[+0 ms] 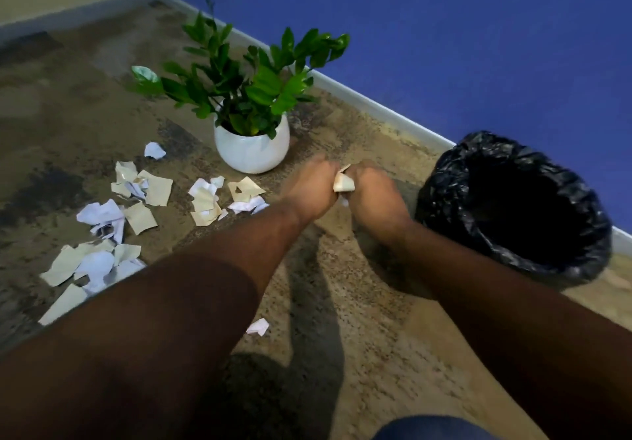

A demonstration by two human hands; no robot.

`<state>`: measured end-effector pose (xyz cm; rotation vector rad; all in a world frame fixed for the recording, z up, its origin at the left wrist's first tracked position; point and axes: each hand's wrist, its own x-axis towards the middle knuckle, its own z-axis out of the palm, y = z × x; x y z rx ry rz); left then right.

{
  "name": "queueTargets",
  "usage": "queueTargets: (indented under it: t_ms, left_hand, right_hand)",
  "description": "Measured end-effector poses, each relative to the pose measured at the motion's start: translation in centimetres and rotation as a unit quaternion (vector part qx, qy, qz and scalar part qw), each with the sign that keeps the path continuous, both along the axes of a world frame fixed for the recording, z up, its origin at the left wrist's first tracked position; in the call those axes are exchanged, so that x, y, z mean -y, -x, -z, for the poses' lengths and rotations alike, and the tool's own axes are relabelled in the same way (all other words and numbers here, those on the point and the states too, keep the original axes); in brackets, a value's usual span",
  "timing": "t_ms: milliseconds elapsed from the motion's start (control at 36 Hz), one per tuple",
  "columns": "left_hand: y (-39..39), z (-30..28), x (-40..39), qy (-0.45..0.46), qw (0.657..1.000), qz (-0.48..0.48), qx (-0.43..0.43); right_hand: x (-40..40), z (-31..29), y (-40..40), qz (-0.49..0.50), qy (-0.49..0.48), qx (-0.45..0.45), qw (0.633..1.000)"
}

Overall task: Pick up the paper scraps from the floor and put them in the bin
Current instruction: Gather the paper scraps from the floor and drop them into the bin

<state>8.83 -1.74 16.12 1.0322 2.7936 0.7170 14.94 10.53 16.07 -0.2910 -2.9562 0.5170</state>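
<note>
- Nearest the camera, a single white scrap (258,326) is seen lying on the carpeted floor (359,337), just beside the left forearm and apart from the rest.
- Further out, the left hand (309,184) and the right hand (371,188) are brought together knuckle to knuckle, both curled round a cream wad of paper (343,183) that is pinched between them; more white paper seems to be tucked beneath, though that cannot be told for certain.
- To the left, the paper scraps (113,213) are spread over the floor in loose cream and white clusters, well apart from the bin.
- To the right, the bin (513,210), lined with a black bag, is stood near the skirting board, its mouth open and just beside the right hand.
- Beyond the hands, a potted plant (251,111) is set in a white pot.
- The step in hand is judged to be the carry: the wad is best kept tightly compressed, moved over the middle of the bag's mouth and only then released, so that no pieces are shed onto the carpet or caught on the crumpled rim.
</note>
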Motion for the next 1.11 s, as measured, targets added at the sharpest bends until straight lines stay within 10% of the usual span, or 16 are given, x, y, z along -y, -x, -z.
queueTargets:
  t_ms: [528,1111]
  left_hand:
    - [-5.1,-7.8,-16.9,-0.151,0.984,0.067,-0.072]
    - [-10.1,-4.4,-21.4,-0.066,0.988,0.134,0.032]
  right_hand:
    - [-15.1,-9.6,-7.9,0.085,-0.115,-0.113,0.983]
    - [-19.4,-6.3,-13.4,0.154,-0.098,-0.007,0.983]
